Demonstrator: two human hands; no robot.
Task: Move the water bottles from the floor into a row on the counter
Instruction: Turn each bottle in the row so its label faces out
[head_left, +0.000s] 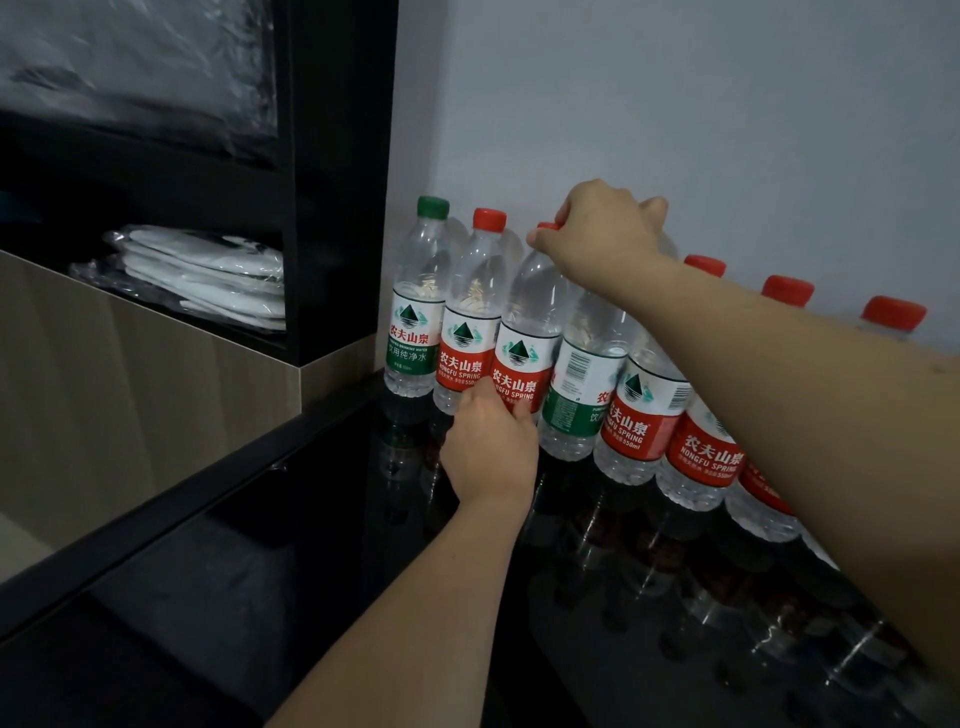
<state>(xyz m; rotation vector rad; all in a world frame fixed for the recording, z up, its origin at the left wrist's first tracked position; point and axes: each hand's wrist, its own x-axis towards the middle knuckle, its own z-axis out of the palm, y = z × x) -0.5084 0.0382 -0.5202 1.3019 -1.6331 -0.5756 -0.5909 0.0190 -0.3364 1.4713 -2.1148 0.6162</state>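
My left hand (485, 447) steadies the third clear plastic red-label bottle (524, 332); my right fingers (545, 240) pinch its cap. Push gently, snug beside the green-capped bottle (415, 306).

It looks like a storeroom or back room of a shop or office: a glossy black worktop (291, 545) against a plain grey wall (675, 104), dark shelves (337, 182) holding plastic-wrapped white packs (208, 275), and many identical bottles (519, 332) in a row.
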